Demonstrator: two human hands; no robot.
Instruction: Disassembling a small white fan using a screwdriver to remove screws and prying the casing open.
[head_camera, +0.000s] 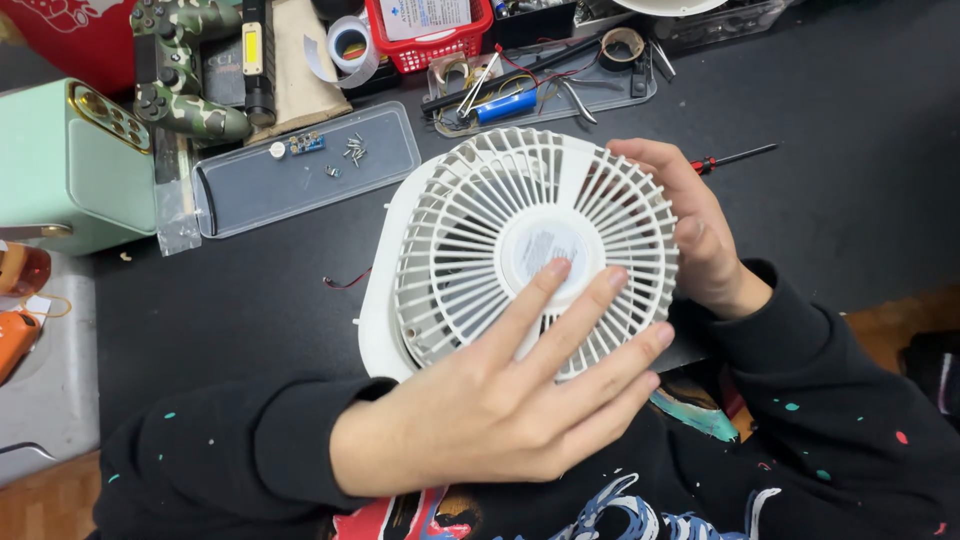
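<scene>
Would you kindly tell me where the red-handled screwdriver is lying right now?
In the head view, the screwdriver lies on the dark table, upper right, just behind the right hand that grips the white fan.

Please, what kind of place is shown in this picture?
Probably a home repair or hobby electronics bench. A white fan is held by both hands on a dark table, with a tray of screws, a screwdriver and a tray of tools and wires behind it.
</scene>
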